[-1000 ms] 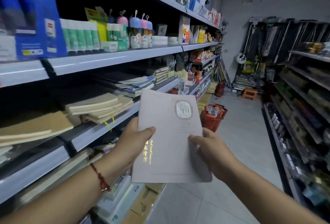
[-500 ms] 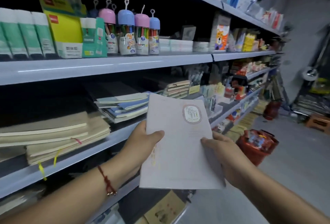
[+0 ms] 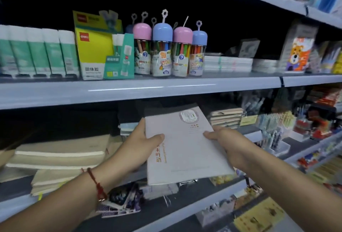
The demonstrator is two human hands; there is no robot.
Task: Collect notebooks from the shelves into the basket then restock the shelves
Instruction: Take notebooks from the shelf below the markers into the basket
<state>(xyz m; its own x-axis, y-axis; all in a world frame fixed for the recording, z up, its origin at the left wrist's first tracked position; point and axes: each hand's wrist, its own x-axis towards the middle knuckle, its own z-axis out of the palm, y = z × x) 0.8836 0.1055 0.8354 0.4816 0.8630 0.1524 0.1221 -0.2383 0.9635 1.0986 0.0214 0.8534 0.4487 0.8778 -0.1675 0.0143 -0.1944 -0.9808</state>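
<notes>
The pale notebook (image 3: 182,145) was held by both hands in front of the middle shelf (image 3: 129,91), its far end tipped toward the dark gap below that shelf's edge. The left hand (image 3: 137,148) gripped the spine side, thumb curled over the cover and fingers hidden beneath. The right hand (image 3: 226,145) gripped the opposite edge the same way, thumb on top. The cover bore a round emblem near its far corner and a column of gold Chinese characters by the spine; the small print under the emblem was too blurred to read. A red cord bracelet (image 3: 96,183) circled the left wrist.

Left of the notebook, stacks of tan notebooks (image 3: 59,155) lay flat on the shelf below; a smaller stack (image 3: 226,118) lay just to the right.

On the middle shelf stood four clear tubs of coloured pens (image 3: 169,50) with pink and blue domed lids, each holding upright pens. Beside them stood a yellow box (image 3: 94,50) with a red logo and the printed characters 固体胶, a teal blister pack (image 3: 120,58) leaning against it, and a row of green-and-white glue sticks (image 3: 37,52).

Compared with half a second earlier, the notebook lay flatter and farther in toward the shelves, and the red basket on the aisle floor had left the view.
</notes>
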